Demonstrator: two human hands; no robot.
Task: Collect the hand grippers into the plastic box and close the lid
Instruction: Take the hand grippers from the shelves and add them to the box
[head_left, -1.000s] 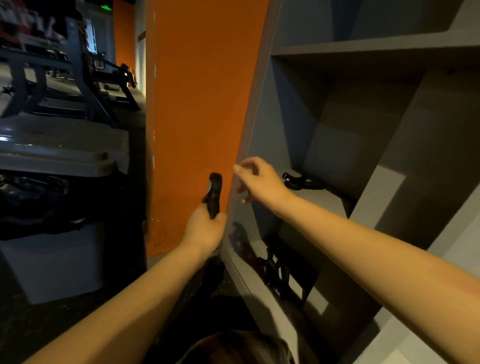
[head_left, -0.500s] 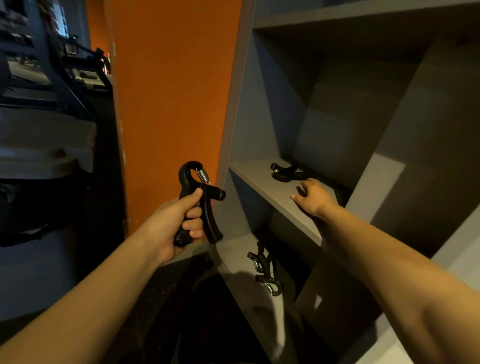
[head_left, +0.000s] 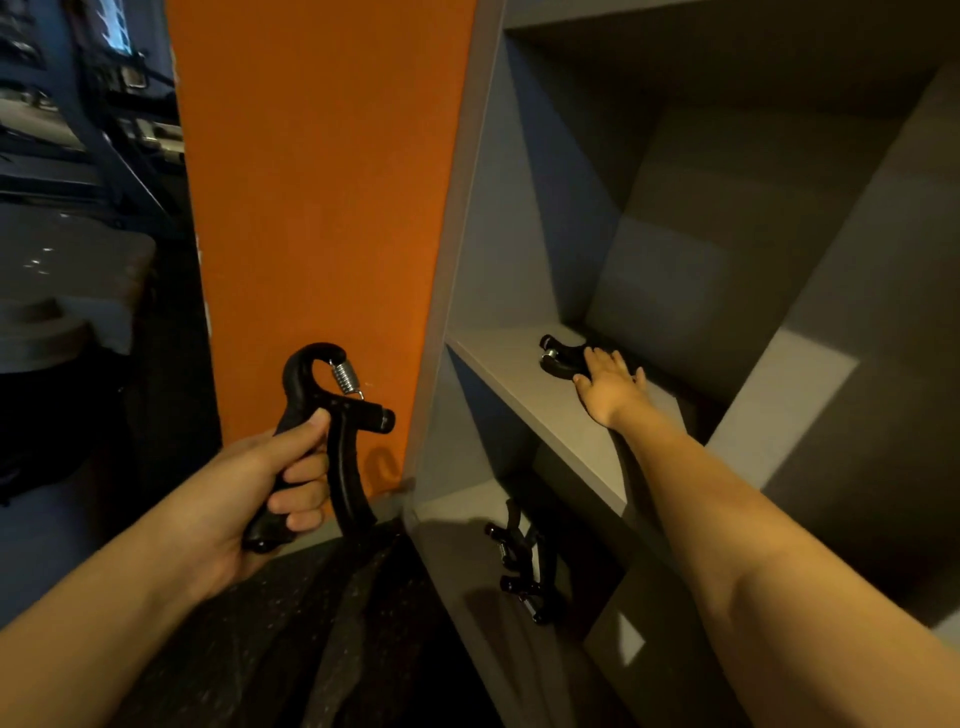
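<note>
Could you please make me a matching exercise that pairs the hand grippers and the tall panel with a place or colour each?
Things: 1 upright gripper; 2 gripper at the right hand; 3 pile of grippers; 4 tall panel.
Matches: A lower shelf; B orange; C held in the left hand; D higher shelf.
Pairs: 1-C, 2-D, 3-A, 4-B.

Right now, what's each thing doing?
Left hand: gripping one handle of the black gripper.
Black gripper: upright, handles apart.
Right hand: open, fingers on the middle-shelf gripper.
Middle-shelf gripper: lying flat.
Bottom-shelf grippers: lying heaped, untouched.
</note>
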